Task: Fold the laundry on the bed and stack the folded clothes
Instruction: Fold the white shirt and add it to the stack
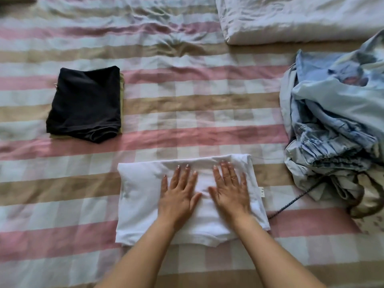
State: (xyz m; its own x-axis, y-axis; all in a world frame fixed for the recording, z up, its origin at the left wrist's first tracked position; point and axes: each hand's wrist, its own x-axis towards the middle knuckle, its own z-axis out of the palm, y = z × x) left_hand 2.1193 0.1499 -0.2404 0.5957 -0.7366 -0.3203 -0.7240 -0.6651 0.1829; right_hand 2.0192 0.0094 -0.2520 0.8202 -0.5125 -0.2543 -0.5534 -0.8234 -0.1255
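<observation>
While a folded black garment (pixel 85 103) lies toward the bed's (pixel 187 96) left edge, the left hand (pixel 178 196) and right hand (pixel 230 189) press flat, fingers straight and spread, on a folded white garment (pixel 141 196) at the near edge; unfolded blue laundry (pixel 336 125) heaps at the right edge.

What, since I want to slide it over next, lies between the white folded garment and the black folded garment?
Only bare striped bedsheet lies between the white folded garment and the black folded garment, per the head view.
</observation>
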